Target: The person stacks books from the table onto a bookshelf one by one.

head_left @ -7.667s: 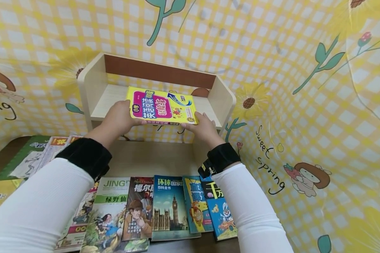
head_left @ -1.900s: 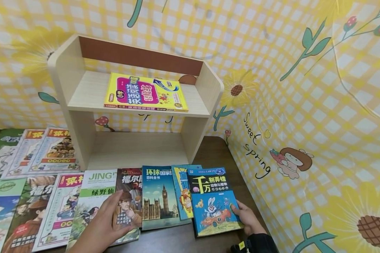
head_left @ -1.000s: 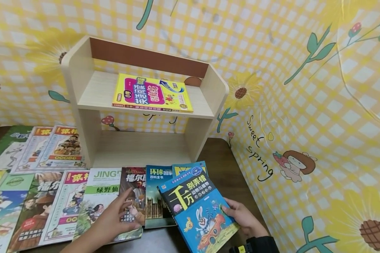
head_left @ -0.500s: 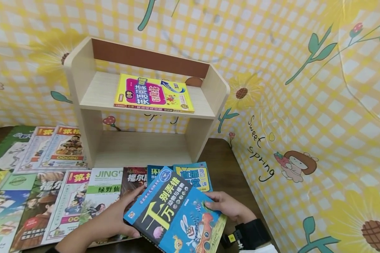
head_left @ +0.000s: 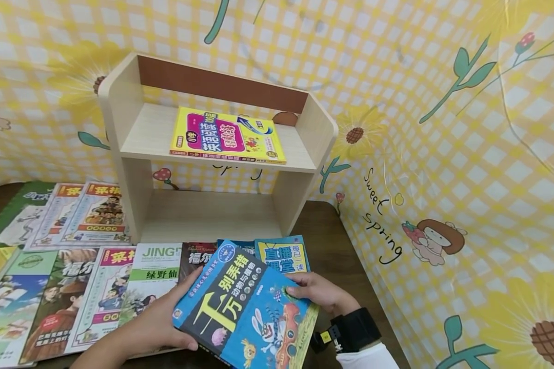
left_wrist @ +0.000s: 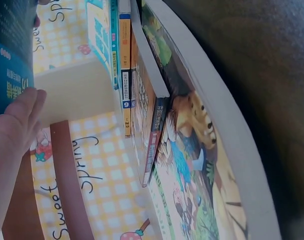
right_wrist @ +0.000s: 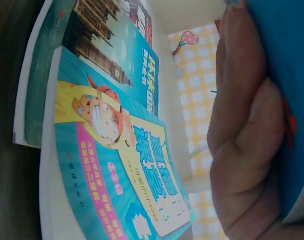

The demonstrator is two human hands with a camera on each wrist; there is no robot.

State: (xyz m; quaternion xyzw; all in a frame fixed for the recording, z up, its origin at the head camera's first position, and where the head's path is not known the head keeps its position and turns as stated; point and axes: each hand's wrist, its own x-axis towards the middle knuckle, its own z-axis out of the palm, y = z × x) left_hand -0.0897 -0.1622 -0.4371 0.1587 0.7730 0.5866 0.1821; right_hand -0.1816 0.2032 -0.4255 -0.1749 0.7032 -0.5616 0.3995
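- Your left hand (head_left: pixel 160 319) holds the left corner of the blue book (head_left: pixel 258 307). The thumb lies along the lower side and the fingers pass behind the upper edge; their tips are hidden, so you cannot be told whether they are spread.
- Your right hand (head_left: pixel 325 293) grips the same book's right side, thumb on the front cover. In the right wrist view your fingers are curled and pressed together against the book.
- The book is therefore in your 2 hands, front cover up, turned diagonally and tilted. It is raised above the near side of the row of books, in front of the bookshelf (head_left: pixel 203 218).
- On the bookshelf's upper board, 1 yellow book (head_left: pixel 226 136) lies flat, spine towards you.
- Beneath and beside your hands, on the dark table (head_left: pixel 346 256), lie the green-and-white book (head_left: pixel 157 264), the red-brown book (head_left: pixel 197 254), the clock-tower book (right_wrist: pixel 112 55) and the cartoon-boy book (head_left: pixel 281 256).
- The cartoon-boy book partly overlaps the clock-tower book; the red-brown book partly overlaps the green-and-white book.
- Your right wrist carries a black strap (head_left: pixel 360 328) below a white sleeve (head_left: pixel 371 357).
- Yellow checked cloth (head_left: pixel 258 31) covers the wall.
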